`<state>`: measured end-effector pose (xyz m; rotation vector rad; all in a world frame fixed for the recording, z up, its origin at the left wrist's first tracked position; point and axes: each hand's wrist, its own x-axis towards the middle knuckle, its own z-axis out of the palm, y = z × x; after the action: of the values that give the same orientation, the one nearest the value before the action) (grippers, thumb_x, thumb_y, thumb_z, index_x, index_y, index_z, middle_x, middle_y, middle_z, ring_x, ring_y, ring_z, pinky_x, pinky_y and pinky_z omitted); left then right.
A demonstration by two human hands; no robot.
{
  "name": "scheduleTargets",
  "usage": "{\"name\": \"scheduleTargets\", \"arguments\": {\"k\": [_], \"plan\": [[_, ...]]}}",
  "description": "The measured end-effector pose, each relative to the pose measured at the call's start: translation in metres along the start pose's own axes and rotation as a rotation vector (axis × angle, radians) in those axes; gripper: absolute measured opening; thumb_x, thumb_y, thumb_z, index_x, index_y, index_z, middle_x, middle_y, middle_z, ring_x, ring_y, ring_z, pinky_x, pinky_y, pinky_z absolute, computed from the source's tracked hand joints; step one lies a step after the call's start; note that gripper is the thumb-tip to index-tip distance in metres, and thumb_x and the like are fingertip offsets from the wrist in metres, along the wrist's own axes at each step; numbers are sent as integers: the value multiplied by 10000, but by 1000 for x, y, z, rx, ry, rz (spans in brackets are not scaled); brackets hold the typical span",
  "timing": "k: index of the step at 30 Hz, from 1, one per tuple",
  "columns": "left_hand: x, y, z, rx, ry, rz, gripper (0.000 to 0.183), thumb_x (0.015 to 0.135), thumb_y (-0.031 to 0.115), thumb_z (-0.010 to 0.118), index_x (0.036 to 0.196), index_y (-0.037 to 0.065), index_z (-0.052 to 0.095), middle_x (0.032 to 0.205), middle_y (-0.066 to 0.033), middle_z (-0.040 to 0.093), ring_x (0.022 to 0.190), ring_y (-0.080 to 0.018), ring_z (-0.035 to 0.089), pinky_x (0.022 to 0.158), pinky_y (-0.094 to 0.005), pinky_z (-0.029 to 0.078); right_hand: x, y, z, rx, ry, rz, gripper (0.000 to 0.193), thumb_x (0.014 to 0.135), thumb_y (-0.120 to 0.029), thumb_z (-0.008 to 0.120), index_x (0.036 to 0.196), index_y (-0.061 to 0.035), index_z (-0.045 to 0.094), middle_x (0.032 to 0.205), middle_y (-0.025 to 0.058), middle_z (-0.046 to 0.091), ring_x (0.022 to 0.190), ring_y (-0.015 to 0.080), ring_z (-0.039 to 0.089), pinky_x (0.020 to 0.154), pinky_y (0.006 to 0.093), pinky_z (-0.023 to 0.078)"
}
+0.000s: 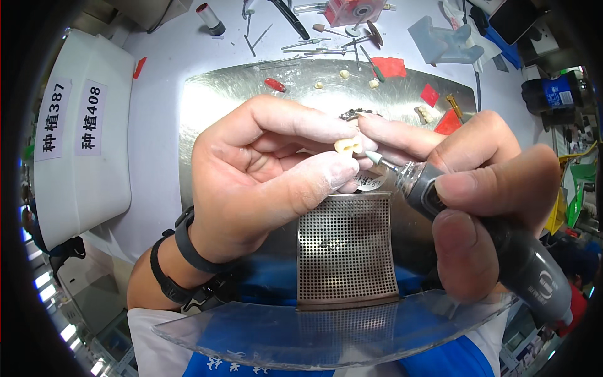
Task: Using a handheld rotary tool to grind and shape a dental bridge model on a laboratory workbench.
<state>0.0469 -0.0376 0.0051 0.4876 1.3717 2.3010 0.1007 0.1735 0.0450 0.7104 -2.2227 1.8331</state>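
Observation:
Pinched between the thumb and fingers of my left hand (pixel 264 169) is a small cream-coloured dental crown (pixel 346 147). My right hand (pixel 483 182) grips a dark rotary handpiece (pixel 531 264), whose body slants down to the lower right. At its front, a pale pointed grinding tip (pixel 373 156) lies right beside the crown; whether they touch I cannot tell. The fingers of both hands come close together behind the crown. White dust coats my left thumb and fingertips. Just below the hands is a perforated metal grille (pixel 345 251).
A metal tray (pixel 213 94) holds loose crowns (pixel 344 74) and red pieces (pixel 429 95). Behind it lie several burs (pixel 314 51), a pen (pixel 290 19) and a pale blue stand (pixel 443 41). A white bin (pixel 94 182) stands left; a clear shield (pixel 339 342) crosses in front of me.

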Motion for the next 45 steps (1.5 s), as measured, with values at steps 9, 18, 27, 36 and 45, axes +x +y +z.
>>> {"name": "scheduleTargets", "arguments": {"k": [9,18,27,36,45], "plan": [[1,-5,3,-60,-5,68,260,856,-115,649,1095,-29,590,1112,-206,681,1028,-228,683,931,-360,543,7,15,5,35,19,-107,239,958,-100,606,1159,-63,482,858,120,507,738,179,573,980,612,526],[-1,-8,0,-41,-20,76,275,852,-125,648,1109,-48,591,1110,-203,682,1033,-223,682,943,-356,536,6,13,3,46,-2,-102,211,962,-69,603,1137,-51,486,820,114,516,718,168,579,973,586,535],[-2,-6,2,-26,-5,59,274,832,-118,662,1087,-43,596,1097,-177,682,1013,-207,677,926,-340,532,3,4,18,172,120,21,172,967,-75,610,1100,-51,504,857,128,531,799,220,654,939,518,564],[1,3,4,-66,30,-41,244,871,-39,643,1110,-39,594,1029,-155,675,943,-205,672,896,-352,535,4,16,13,328,116,-30,172,989,-101,583,1103,-37,470,862,112,507,822,260,674,890,539,581],[2,0,-5,-87,-36,-50,163,897,-15,603,1060,-2,591,979,-174,684,922,-227,668,891,-399,528,1,17,4,230,71,-83,203,1005,-176,577,1115,-50,463,861,85,482,746,197,619,959,607,542]]}}
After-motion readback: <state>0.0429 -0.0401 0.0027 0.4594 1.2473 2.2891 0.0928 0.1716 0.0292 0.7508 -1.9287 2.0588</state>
